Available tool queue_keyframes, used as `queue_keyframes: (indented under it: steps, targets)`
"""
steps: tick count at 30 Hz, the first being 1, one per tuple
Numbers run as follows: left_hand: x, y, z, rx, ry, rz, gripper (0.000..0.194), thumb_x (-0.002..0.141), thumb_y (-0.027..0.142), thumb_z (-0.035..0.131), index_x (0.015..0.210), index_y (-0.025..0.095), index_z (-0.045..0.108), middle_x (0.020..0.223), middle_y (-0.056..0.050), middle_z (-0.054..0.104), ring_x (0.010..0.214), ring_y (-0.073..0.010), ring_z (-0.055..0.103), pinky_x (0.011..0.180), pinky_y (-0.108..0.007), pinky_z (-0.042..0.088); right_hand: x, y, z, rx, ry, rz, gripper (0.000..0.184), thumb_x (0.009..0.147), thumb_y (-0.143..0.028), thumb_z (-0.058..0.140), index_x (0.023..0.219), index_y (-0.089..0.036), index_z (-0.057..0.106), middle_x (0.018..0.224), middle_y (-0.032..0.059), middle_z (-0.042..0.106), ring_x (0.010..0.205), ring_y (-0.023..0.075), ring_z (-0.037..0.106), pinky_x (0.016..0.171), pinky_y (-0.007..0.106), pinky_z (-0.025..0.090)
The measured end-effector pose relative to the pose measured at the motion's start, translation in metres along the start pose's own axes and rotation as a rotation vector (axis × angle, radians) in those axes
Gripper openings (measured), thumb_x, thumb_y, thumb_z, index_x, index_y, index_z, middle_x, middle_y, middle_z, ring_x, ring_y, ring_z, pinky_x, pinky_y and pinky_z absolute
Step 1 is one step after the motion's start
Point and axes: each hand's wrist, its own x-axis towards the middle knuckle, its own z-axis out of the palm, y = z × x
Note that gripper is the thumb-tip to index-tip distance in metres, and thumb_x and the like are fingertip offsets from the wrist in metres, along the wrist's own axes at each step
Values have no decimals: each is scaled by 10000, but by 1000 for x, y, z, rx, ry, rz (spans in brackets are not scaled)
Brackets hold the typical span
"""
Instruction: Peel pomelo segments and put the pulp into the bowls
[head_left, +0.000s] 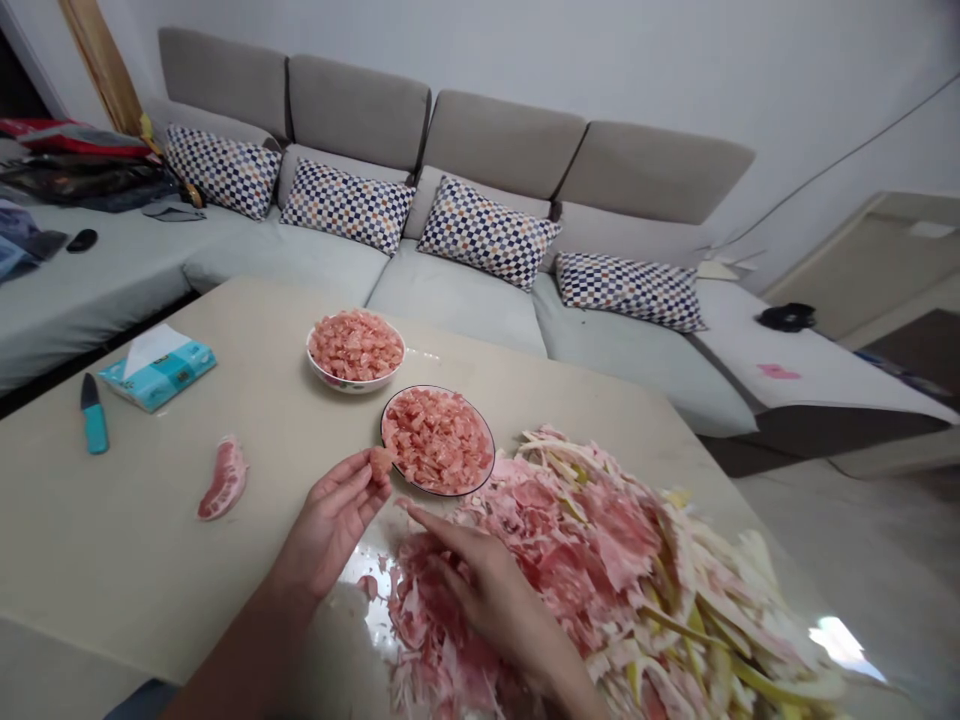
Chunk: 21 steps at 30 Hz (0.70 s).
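Our left hand (328, 530) grips a pink chunk of pomelo (380, 462) between its fingers (352, 488), just beside the plate (493, 445) of pomelo flesh on the worktop (135, 560). Our right hand (480, 590) lies on the peel heap (592, 560) in front of the plate, fingers released. A full bowl (355, 350) stands behind the plate; a pomelo segment (223, 478) lies left of it.
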Motion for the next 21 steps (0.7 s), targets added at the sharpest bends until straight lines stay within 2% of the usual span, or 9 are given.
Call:
queue_keyframes:
  steps: [5, 7, 9, 10, 12, 14, 16, 19, 21]
  targets:
    - [-1, -5, 2, 63, -53, 21, 156, 803, 99, 688, 955, 133, 670, 880, -30, 670, 806, -92, 653, 828, -195, 543, 0, -11, -10, -70, -66, 111, 151, 843, -271, 657, 737, -243, 760, 670, 9, 747, 590, 194, 687, 563, 267, 512]
    - [-3, -7, 2, 88, -60, 27, 142, 790, 107, 708, 920, 138, 660, 886, -20, 659, 817, -91, 651, 844, -199, 536, 5, -15, -15, -102, -7, 74, 101, 792, -246, 709, 880, -243, 759, 856, 39, 766, 772, 228, 709, 672, 306, 536]
    - [-4, -9, 3, 118, -83, 23, 132, 789, 138, 718, 901, 140, 649, 887, -18, 650, 838, -106, 652, 853, -217, 533, 12, -18, -21, -137, 49, -17, 345, 733, -193, 751, 1071, -254, 709, 1107, 75, 713, 1027, 265, 652, 844, 369, 510]
    - [-5, -9, 3, 135, -100, 18, 129, 791, 160, 719, 896, 139, 646, 880, -20, 646, 844, -117, 651, 849, -229, 534, 17, -20, -23, -143, 69, -36, 343, 719, -184, 760, 1052, -245, 709, 1112, 81, 705, 1046, 266, 637, 870, 378, 496]
    - [-6, -9, 3, 167, -133, 14, 119, 800, 190, 712, 879, 136, 641, 852, -23, 634, 833, -129, 641, 828, -244, 533, 24, -25, -24, -109, 94, 9, 67, 762, -210, 731, 826, -209, 712, 889, 53, 729, 863, 224, 669, 783, 332, 504]
    - [-6, -9, 3, 182, -163, 26, 94, 818, 196, 691, 867, 135, 638, 832, -23, 621, 814, -123, 619, 815, -245, 523, 31, -29, -23, -25, 145, 64, 137, 811, -231, 691, 692, -192, 636, 687, 3, 670, 674, 167, 633, 670, 277, 488]
    - [-6, -9, 3, 183, -197, 44, 64, 834, 181, 669, 867, 137, 635, 832, -20, 612, 798, -110, 596, 800, -229, 510, 37, -32, -19, 75, 197, 61, 88, 802, -234, 708, 805, -193, 630, 735, -7, 656, 667, 151, 612, 646, 257, 483]
    - [-7, -10, 3, 182, -236, 49, 44, 847, 169, 647, 880, 146, 629, 866, -24, 612, 811, -110, 584, 771, -214, 495, 42, -32, -11, 158, 192, 22, 309, 746, -230, 774, 1024, -214, 640, 895, 11, 675, 704, 146, 610, 655, 253, 495]
    - [-8, -10, 4, 196, -242, 48, 46, 845, 168, 647, 885, 153, 628, 873, -22, 607, 822, -113, 581, 777, -218, 491, 44, -29, -6, 151, 191, 2, 294, 751, -231, 774, 1024, -222, 666, 907, 16, 685, 697, 144, 609, 649, 254, 494]
